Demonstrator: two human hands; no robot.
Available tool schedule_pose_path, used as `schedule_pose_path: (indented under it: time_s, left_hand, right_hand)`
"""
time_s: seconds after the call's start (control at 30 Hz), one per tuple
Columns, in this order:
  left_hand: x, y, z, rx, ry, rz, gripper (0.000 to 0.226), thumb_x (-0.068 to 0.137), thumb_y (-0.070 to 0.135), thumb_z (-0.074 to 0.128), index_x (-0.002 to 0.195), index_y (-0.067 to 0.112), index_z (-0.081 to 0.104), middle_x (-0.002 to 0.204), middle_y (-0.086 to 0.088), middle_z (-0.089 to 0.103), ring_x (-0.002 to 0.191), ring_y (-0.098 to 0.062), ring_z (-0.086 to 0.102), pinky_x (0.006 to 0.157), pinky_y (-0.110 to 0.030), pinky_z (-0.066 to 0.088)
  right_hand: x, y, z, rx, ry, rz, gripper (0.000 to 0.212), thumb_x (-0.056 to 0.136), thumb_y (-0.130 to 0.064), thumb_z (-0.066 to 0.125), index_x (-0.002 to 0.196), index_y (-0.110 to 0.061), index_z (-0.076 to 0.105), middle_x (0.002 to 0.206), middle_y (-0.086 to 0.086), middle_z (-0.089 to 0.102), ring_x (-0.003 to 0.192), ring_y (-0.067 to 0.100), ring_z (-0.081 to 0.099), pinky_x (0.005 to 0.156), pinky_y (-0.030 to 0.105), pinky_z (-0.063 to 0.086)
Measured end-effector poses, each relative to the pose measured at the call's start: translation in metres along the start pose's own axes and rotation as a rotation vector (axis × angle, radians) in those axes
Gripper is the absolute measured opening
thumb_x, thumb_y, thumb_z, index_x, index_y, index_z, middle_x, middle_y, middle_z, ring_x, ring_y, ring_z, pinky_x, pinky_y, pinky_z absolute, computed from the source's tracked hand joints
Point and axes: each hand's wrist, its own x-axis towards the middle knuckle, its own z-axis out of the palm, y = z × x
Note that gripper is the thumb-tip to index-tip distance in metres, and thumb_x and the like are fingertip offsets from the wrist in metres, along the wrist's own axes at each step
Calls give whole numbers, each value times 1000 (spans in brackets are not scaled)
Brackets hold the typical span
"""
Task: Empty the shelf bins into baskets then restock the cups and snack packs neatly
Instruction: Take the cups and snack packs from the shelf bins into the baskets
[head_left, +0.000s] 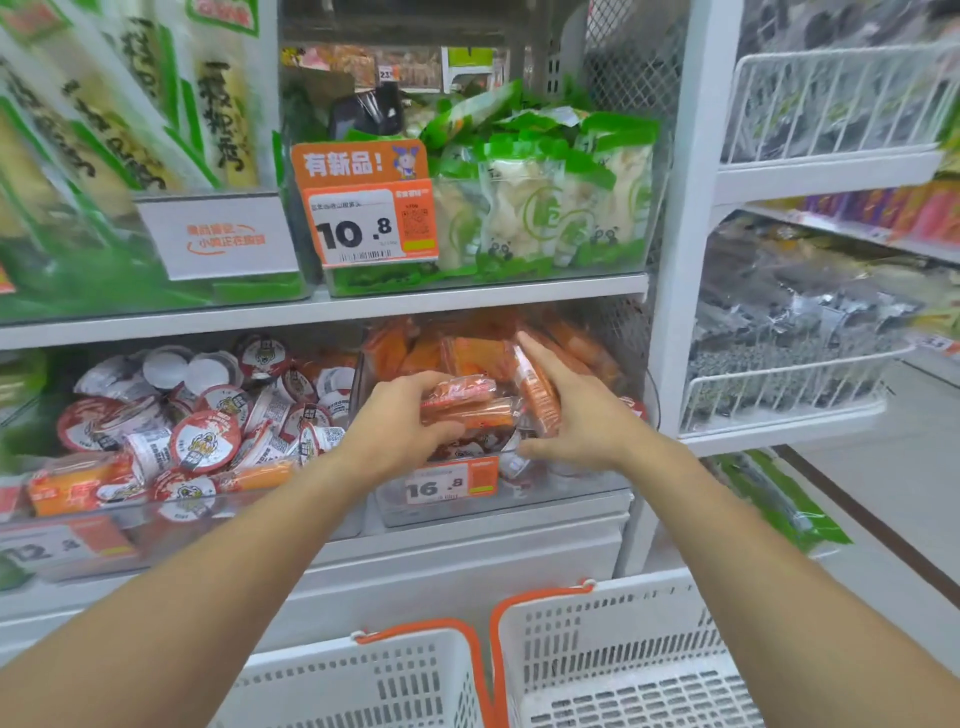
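Gripping a small stack of orange snack packs (464, 402), the left hand (402, 423) is curling its fingers and thumb around the stack's left end, just above the clear bin (571, 480) on the lower shelf. Right hand (574, 415) is lying with fingers straight and spread, pressing against an upright orange pack (537, 387) on the stack's right side, its index finger pointing up into the bin. More orange packs are filling the bin behind. Red-lidded cups (202, 441) are heaping in the neighbouring bin to the left. Two white baskets (613, 639) with orange handles are sitting below, beneath the forearms.
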Motion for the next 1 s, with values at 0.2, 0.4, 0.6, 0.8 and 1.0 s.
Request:
schedule_pose_path:
  time_s: [0.2,0.4,0.6,0.8,1.0]
  left_hand:
    - [-10,12,-10,-17,82,56,48,84,35,78,128,25,64,105,10,73,84,-4,67,76,-17,49]
    - [-32,41,-30,-217,216,113,42,85,31,77,125,28,64,101,19,70,90,7,65,73,-5,45]
    - [-83,77,-19,-533,49,68,22,86,38,72,98,21,69,77,5,76,59,-11,70,56,-20,54]
    - [-126,57,111,-493,-458,-262,32,89,39,71,71,13,65,55,-5,67,50,-28,68,48,-25,52]
    - [-173,8,217,-169,-788,-342,46,82,50,76,68,7,67,50,-1,66,51,-12,68,52,-21,50]
  right_hand:
    - [5,-5,3,-14,125,-13,96,82,-6,69,159,-36,20,143,5,58,121,29,60,102,29,47]
    - [-24,-31,-48,301,286,-15,88,85,-13,73,154,-44,30,106,-16,71,76,-3,68,75,12,51]
    - [-102,-36,-125,343,-12,95,101,75,-3,85,151,-46,34,106,-10,76,96,13,74,84,27,60]
    - [-166,52,-26,204,-442,465,98,65,-14,87,150,-32,43,109,0,72,93,21,72,82,36,61]
    - [-221,96,83,-132,-897,563,87,72,-38,84,147,-17,47,106,-1,73,98,22,71,91,39,58]
